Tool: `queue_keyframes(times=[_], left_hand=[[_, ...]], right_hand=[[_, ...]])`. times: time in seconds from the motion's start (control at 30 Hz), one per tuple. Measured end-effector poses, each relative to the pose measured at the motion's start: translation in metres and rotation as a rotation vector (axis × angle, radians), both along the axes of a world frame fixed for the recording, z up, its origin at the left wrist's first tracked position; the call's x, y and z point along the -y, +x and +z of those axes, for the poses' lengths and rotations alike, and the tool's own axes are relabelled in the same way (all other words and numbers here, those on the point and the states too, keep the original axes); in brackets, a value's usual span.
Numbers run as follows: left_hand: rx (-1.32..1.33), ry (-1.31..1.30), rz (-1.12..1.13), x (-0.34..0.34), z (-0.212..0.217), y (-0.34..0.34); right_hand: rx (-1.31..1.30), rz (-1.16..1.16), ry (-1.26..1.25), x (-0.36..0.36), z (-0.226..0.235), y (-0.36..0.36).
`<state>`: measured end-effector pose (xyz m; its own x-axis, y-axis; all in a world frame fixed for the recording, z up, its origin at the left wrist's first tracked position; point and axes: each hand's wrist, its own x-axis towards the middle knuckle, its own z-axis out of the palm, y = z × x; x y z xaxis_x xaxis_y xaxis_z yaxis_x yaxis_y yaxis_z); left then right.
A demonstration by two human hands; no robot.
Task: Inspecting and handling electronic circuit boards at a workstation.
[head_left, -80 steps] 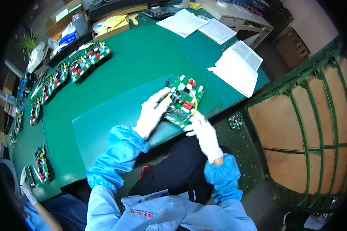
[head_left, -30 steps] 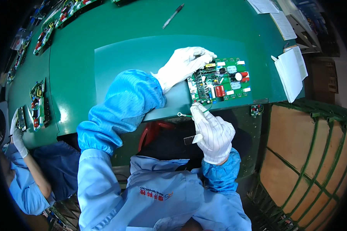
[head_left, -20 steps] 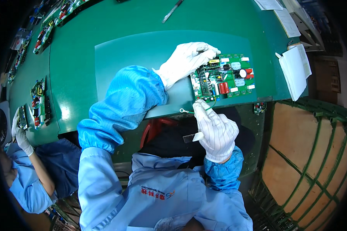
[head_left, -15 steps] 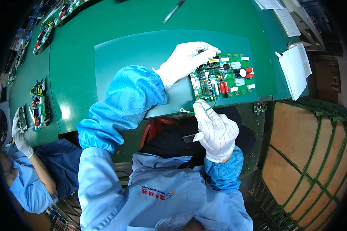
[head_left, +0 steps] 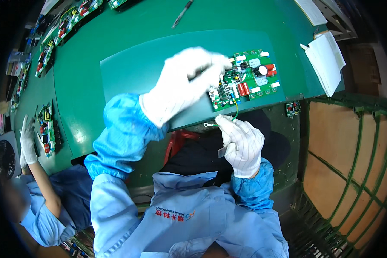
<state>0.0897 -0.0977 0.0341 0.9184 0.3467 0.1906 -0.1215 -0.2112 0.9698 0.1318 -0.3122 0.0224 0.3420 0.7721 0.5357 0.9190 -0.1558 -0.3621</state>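
Green bench (head_left: 86,64); circuit board (head_left: 245,79) judged light, stiff, fragile, best held by edges; wire (head_left: 237,109) pinched in closed right fingers (head_left: 222,121); left fingers (head_left: 217,71) half-curled, blurred, hold not discernible.

A broad green counter (head_left: 137,26) fills much of the view, light glaring off its left side. Beneath its edge shows red seating (head_left: 172,147) above dark floor (head_left: 289,167); rightward stand tan panels (head_left: 331,137) in a green frame (head_left: 359,111).

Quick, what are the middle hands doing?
Left hand: blurred, fingers bent by the circuit board; can't tell if it grips.
Right hand: closed on the green wire and a flat grey thing.
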Motion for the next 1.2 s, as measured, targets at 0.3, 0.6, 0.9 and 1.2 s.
queue_keyframes(times=[0.3, 0.6, 0.9, 1.2], left_hand=[[-0.123, 0.357, 0.203, 0.046, 0.004, -0.087], [-0.126, 0.150, 0.346, 0.073, -0.016, -0.086], [-0.083, -0.675, 0.161, 0.071, -0.015, -0.065], [0.110, -1.062, 0.114, 0.082, -0.005, -0.047]], right_hand=[[-0.510, -0.199, 0.199, -0.011, -0.017, -0.041], [-0.315, -0.140, 0.188, -0.031, 0.002, -0.038], [-1.307, 0.033, 0.161, -0.020, 0.027, -0.017], [-1.406, -0.002, 0.351, 0.007, 0.027, 0.021]])
